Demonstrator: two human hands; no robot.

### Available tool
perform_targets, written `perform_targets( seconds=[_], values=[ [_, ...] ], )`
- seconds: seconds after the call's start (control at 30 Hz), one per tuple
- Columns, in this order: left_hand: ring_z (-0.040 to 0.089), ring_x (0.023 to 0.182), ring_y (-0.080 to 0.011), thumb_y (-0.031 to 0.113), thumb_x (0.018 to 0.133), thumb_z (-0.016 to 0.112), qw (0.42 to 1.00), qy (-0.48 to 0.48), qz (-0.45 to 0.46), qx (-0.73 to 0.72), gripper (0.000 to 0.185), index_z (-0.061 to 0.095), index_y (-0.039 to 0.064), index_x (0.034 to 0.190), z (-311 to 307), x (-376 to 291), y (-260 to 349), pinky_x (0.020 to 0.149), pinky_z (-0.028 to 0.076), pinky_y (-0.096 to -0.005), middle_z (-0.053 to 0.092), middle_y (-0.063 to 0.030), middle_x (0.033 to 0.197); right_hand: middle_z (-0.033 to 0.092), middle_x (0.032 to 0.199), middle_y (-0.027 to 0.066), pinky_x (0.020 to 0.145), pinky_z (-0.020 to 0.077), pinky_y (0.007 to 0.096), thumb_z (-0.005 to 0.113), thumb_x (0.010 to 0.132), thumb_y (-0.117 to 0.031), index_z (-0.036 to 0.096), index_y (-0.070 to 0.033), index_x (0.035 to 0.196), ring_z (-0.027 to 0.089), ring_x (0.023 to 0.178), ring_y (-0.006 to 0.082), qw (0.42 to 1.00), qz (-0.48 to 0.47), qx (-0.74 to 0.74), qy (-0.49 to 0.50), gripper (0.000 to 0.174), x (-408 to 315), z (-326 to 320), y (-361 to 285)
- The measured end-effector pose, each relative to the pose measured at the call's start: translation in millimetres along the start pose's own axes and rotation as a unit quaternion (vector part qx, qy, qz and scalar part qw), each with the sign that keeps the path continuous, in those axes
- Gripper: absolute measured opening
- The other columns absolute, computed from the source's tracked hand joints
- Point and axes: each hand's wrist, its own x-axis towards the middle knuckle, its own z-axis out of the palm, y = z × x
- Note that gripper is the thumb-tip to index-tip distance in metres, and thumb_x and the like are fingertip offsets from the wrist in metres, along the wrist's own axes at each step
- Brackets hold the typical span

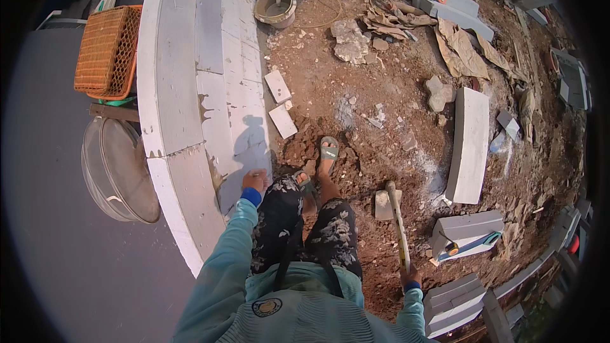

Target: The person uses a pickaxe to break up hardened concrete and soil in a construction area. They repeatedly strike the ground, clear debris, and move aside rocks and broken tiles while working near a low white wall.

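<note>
My right hand (411, 277) grips the end of a hoe's pale handle (401, 233), low on the right. The hoe's flat metal blade (382, 206) rests on the reddish soil to the right of my feet. My left hand (256, 180) is beside the wall of light concrete blocks (209, 119), above my left knee; its fingers are curled, and whether it touches the wall or holds anything cannot be told. My sandalled feet stand on broken soil near the wall's base.
A mortar bucket (276, 8) stands by the wall's far end. Two small block pieces (283, 122) lie along its base. Right of me are a long block (469, 145), blocks bearing a handsaw (469, 246) and a block stack (455, 302). Crumpled paper (460, 52) lies ahead. A wicker basket (102, 52) is beyond the wall.
</note>
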Motion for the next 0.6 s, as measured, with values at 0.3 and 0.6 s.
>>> perform_targets(
  seconds=[0.3,0.6],
  values=[
    [0.061,0.061,-0.0178,0.049,0.080,0.079,0.989,-0.001,-0.147,0.033,0.057,0.060,-0.004,0.089,96.4,255.2,-96.2,0.054,0.057,-0.0327,0.062,-0.0099,0.079,0.066,0.116,0.0236,0.089,0.0516,0.0444,0.066,0.085,-0.031,0.052,-0.005,0.137,0.065,0.106,0.0387,1.000,0.004,0.002,0.013,0.060,-13.9,-4.7,-35.5],
    [0.054,0.124,-0.0357,0.072,0.055,0.082,0.930,0.239,-0.067,0.270,0.138,0.024,-0.019,0.141,195.0,467.7,-150.6,0.099,0.049,-0.0458,0.047,-0.0316,0.136,0.069,0.106,0.0236,0.083,0.0541,0.0452,0.069,0.082,-0.030,0.049,-0.008,0.140,0.068,0.096,0.0386,0.994,0.107,-0.036,0.014,0.066,-9.7,19.7,-92.3]
  ],
)
